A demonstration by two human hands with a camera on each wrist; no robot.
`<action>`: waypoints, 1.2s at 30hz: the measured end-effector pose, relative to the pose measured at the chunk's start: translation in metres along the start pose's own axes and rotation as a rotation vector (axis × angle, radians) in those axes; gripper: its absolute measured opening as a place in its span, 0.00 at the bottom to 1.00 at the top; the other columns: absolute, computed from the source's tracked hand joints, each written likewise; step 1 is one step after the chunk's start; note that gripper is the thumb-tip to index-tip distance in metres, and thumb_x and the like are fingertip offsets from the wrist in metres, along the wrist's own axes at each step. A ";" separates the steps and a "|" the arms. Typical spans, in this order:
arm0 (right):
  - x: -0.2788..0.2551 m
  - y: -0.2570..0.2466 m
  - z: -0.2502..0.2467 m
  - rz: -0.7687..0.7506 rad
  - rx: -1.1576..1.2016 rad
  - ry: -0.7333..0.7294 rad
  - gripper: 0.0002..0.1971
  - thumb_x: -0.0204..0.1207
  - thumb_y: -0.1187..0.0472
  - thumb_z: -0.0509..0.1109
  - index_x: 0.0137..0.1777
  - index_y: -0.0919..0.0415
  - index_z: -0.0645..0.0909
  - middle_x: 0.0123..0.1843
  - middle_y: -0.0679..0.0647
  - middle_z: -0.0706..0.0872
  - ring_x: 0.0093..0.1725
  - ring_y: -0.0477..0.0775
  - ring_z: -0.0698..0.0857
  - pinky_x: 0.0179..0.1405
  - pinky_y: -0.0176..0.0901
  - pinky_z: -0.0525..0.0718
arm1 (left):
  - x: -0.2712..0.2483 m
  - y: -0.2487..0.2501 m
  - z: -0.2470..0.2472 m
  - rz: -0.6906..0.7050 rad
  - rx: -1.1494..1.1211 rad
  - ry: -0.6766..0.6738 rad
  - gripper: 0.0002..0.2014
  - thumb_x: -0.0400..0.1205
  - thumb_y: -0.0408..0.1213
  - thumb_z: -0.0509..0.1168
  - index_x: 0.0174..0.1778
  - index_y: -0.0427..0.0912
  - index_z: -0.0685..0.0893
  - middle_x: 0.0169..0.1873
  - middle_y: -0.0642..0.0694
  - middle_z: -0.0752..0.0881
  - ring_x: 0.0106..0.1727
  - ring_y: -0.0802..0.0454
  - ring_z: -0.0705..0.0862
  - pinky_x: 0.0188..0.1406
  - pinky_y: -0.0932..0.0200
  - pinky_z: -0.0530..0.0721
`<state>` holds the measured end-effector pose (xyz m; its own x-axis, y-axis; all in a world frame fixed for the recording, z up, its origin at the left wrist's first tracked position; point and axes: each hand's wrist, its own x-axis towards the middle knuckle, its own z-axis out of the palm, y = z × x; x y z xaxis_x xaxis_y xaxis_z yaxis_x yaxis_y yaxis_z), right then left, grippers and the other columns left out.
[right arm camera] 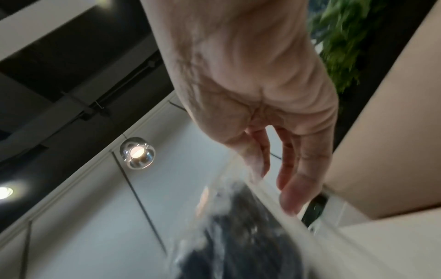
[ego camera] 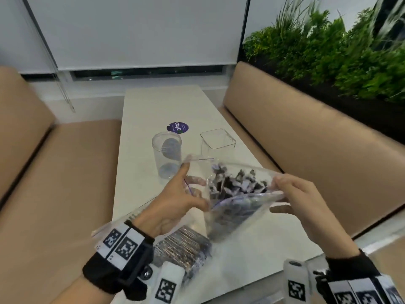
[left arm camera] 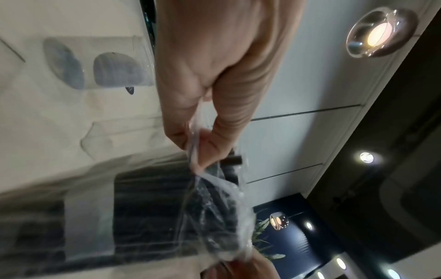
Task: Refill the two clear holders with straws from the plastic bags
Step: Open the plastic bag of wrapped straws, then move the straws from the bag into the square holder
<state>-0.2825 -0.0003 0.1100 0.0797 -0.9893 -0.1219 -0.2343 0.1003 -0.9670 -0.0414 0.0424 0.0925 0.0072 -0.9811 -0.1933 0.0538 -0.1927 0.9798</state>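
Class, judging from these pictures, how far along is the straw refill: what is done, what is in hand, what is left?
Done: nothing. The round holder and square holder stand empty. In hand: left hand and right hand pinch the straw bag by its top. Left: fill both holders; a second bag lies on the table.

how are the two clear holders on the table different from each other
The round holder is a cylinder with a circular rim; the square holder has a squarish rim with rounded corners. The round holder stands to the left, the square holder to the right. Both are clear, upright and hold no straws, beyond the plastic bag.
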 end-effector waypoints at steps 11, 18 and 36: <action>0.004 0.034 0.008 0.264 0.236 -0.336 0.16 0.83 0.43 0.61 0.60 0.52 0.81 0.62 0.57 0.85 0.57 0.69 0.87 0.49 0.62 0.91 | 0.021 -0.024 0.028 0.024 0.226 -0.157 0.71 0.65 0.16 0.78 0.79 0.69 0.31 0.77 0.54 0.67 0.51 0.51 0.91 0.43 0.56 0.91; 0.060 0.052 -0.042 0.184 0.295 -0.156 0.15 0.87 0.52 0.58 0.59 0.59 0.83 0.40 0.58 0.83 0.37 0.56 0.87 0.42 0.52 0.90 | 0.046 -0.033 0.046 0.131 0.534 0.249 0.57 0.51 0.63 0.82 0.73 0.82 0.55 0.61 0.52 0.84 0.66 0.46 0.81 0.71 0.41 0.75; 0.151 0.072 -0.032 0.011 0.383 -0.372 0.13 0.82 0.72 0.63 0.56 0.52 0.78 0.54 0.61 0.87 0.48 0.56 0.89 0.42 0.48 0.87 | 0.077 -0.065 0.123 0.243 0.114 0.664 0.44 0.58 0.31 0.86 0.65 0.58 0.72 0.56 0.61 0.87 0.57 0.68 0.86 0.49 0.74 0.84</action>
<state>-0.3188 -0.1457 0.0295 0.4337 -0.8906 -0.1366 0.1280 0.2110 -0.9691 -0.1668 -0.0232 0.0205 0.6135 -0.7860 0.0761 -0.1310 -0.0062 0.9914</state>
